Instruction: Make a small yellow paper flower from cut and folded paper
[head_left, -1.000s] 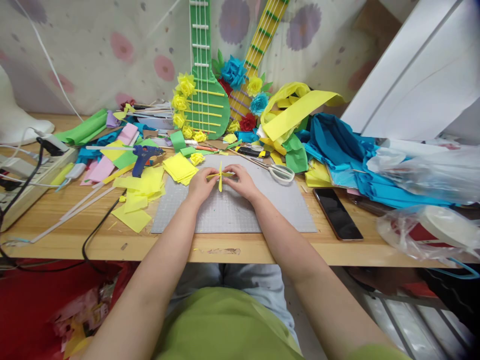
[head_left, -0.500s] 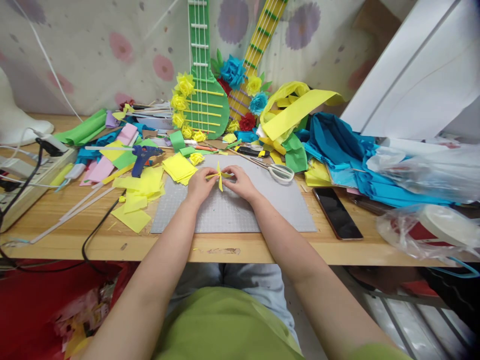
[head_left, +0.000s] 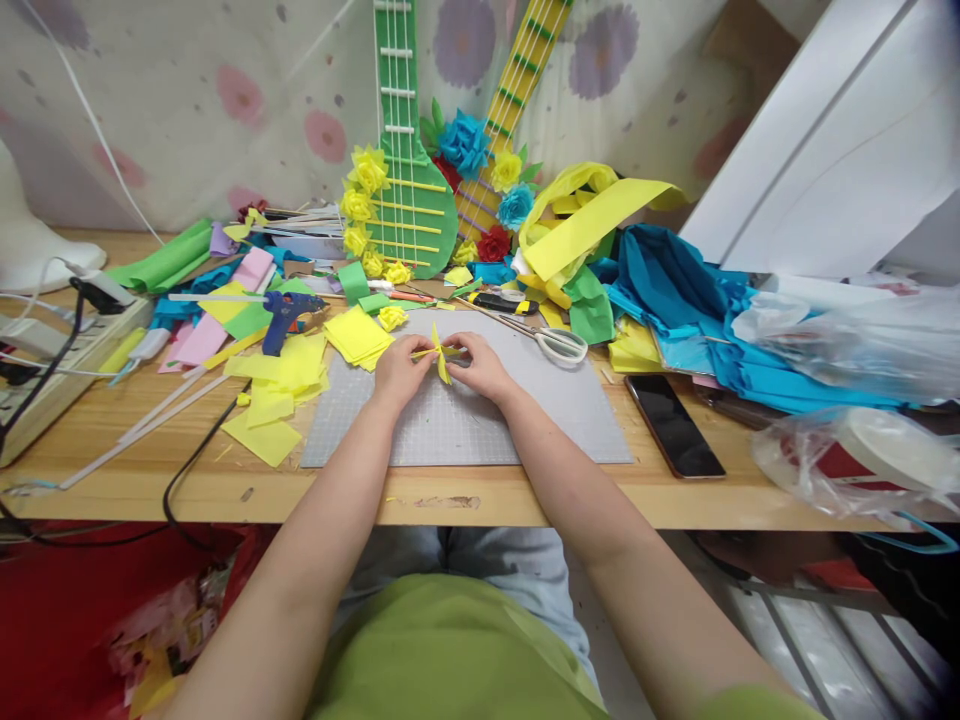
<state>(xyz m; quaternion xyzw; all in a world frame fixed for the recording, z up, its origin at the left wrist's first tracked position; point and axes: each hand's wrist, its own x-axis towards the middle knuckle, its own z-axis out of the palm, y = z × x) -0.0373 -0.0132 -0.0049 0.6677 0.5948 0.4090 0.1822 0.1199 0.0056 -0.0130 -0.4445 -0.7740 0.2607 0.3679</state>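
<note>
Both hands meet over the grey cutting mat [head_left: 540, 420] on the wooden table. My left hand [head_left: 399, 371] and my right hand [head_left: 482, 367] pinch a small folded yellow paper piece [head_left: 439, 355] between their fingertips. The piece has thin crossed strips, one upright and one lying sideways. Fingers of both hands are closed on it, just above the mat's far edge.
Scissors [head_left: 559, 345] lie right of the hands, a phone [head_left: 673, 426] further right. A blue glue gun [head_left: 289, 312], a stack of yellow paper squares [head_left: 358, 336] and loose yellow sheets [head_left: 274, 390] sit left. Paper guitars with flowers [head_left: 409, 190] stand behind; a power strip [head_left: 60, 350] is far left.
The upright strip of the yellow piece has tilted slightly; my fingers have shifted a little on it. Both hands stay in the same place.
</note>
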